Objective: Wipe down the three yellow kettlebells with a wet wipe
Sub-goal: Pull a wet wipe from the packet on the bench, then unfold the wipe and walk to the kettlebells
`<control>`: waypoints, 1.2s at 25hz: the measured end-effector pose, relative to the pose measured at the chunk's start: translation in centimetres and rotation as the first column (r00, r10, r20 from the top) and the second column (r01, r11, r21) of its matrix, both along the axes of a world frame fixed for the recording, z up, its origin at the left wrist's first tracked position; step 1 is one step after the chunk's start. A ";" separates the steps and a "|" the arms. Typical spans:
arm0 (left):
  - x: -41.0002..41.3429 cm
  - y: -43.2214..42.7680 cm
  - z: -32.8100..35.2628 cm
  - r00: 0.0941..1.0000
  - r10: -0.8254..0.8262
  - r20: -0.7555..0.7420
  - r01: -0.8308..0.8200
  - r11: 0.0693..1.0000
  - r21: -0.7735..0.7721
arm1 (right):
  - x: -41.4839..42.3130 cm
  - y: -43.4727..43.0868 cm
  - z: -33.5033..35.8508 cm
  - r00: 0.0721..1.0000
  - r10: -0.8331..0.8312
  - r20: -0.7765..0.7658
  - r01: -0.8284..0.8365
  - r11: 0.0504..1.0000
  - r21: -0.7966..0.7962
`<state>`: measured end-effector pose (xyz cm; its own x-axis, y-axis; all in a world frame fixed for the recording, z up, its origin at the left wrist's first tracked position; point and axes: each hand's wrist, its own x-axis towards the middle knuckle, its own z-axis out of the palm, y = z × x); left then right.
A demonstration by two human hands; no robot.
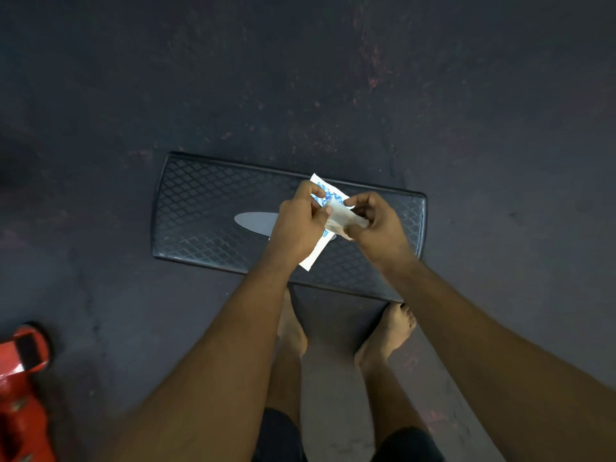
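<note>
Wet wipe (341,216) in curled right hand (380,228).

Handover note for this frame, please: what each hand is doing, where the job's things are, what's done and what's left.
Left hand pinches the blue-and-white sachet. Right hand pinches the wet wipe, which is partly out of the sachet.
Both hands are above a black box on the floor. A red object sits at lower left.
No yellow kettlebells are in view.
Done: sachet opened.
Left: free the wipe, then wipe all three kettlebells.
</note>
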<state>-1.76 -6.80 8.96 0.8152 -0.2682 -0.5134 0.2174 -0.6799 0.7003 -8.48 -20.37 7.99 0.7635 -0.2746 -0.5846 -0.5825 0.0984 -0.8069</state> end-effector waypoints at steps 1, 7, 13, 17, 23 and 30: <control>0.1 -0.1 2.2 1.000 -0.005 0.025 0.005 1.000 0.000 | 0.0 0.0 1.7 0.999 -0.030 -0.014 0.030 0.999 0.015; 1.0 -0.1 16.4 0.991 -0.042 0.125 0.050 0.997 -0.064 | 0.7 -1.0 14.7 1.000 -0.001 0.023 0.001 1.000 0.004; 3.0 -0.1 30.7 0.970 -0.065 0.232 0.100 0.985 -0.140 | 3.1 -1.9 29.1 0.989 0.068 0.134 -0.058 0.995 -0.081; 3.4 0.2 38.8 0.945 -0.037 0.326 0.095 0.982 -0.165 | 4.2 -2.1 37.2 0.976 0.063 0.208 -0.035 0.990 -0.137; 4.1 1.7 48.6 0.896 0.012 0.443 0.096 0.970 -0.221 | 5.5 -0.8 46.6 0.960 0.101 0.260 -0.056 0.983 -0.176; 7.0 3.7 56.7 0.835 -0.002 0.550 0.169 0.953 -0.253 | 8.3 0.9 55.5 0.927 0.093 0.363 -0.038 0.987 -0.156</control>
<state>5.19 -3.13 65.68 0.9042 -0.4133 0.1078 -0.3001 -0.4352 0.8489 -0.16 -19.48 63.48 0.9360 -0.2770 -0.2173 -0.2434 -0.0630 -0.9679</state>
